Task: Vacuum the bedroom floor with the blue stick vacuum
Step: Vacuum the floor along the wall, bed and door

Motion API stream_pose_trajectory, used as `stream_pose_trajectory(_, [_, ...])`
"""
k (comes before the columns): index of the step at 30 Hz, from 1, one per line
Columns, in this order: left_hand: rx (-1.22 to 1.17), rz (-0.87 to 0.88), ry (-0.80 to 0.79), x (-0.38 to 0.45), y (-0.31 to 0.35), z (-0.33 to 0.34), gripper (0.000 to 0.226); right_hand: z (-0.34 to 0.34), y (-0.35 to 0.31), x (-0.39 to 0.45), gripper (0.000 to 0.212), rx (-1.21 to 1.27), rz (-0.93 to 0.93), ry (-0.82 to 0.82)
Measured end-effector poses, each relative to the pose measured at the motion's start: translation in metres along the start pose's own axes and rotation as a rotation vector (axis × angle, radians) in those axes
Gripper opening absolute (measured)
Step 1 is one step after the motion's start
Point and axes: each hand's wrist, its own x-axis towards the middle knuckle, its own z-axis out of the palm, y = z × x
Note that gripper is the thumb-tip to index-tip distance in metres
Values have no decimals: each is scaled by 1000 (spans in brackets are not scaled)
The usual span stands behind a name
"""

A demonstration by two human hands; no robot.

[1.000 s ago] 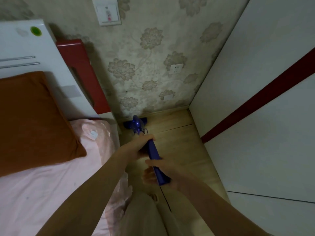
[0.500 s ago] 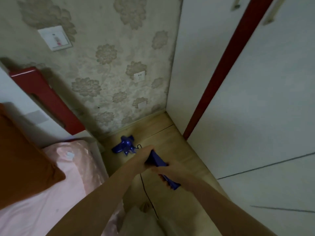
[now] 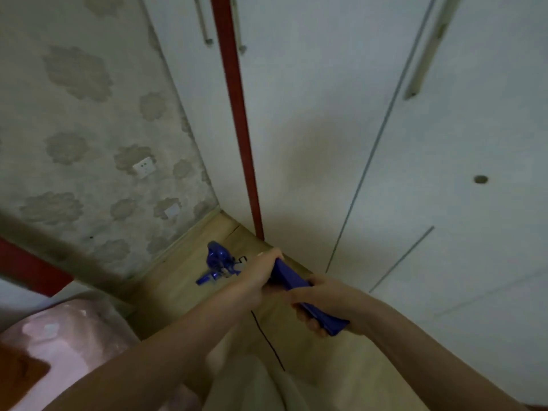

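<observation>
The blue stick vacuum [image 3: 292, 278] slants down from my hands to its head [image 3: 218, 261], which rests on the wooden floor [image 3: 178, 280] near the corner where the wallpapered wall meets the wardrobe. My left hand [image 3: 261, 272] grips the stick further down, nearer the head. My right hand [image 3: 323, 301] grips the handle end, closest to me. A thin black cord [image 3: 267, 339] hangs from the vacuum toward my legs.
A white wardrobe [image 3: 385, 143] with a red vertical strip [image 3: 237, 114] stands on the right. The floral wall [image 3: 89, 143] carries a socket [image 3: 143, 167]. The pink-covered bed [image 3: 59, 336] and an orange pillow [image 3: 17, 378] fill the lower left, so the floor strip is narrow.
My view has swung right and up, from the bed and headboard toward the wardrobe doors. Both hands keep their grip on the vacuum, whose head stays near the corner.
</observation>
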Motion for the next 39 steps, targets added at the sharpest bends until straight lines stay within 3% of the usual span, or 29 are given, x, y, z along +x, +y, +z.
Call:
stream_pose_trajectory(6, [183, -20, -99, -54, -30, 89, 10, -25, 64, -80, 14, 202, 20, 144])
stream_pose_trajectory(15, [346, -169, -443, -89, -89, 187, 11, -31, 134, -175, 18, 547, 135, 411])
stream_pose_trajectory(18, [509, -233, -589, -99, -114, 223, 12, -23, 157, -207, 21, 704, 184, 547])
stream_pose_trajectory(26, [836, -440, -1024, -153, -180, 312, 50, 9, 204, -281, 44, 1177, 248, 970])
stream_pose_trajectory(32, [1054, -463, -1363, -238, -237, 385, 35, 22, 257, -351, 42, 1405, 161, 1333])
stream_pose_trajectory(39, [1248, -389, -1514, -331, -327, 491, 21, 0, 345, -437, 40, 1491, 127, 1624])
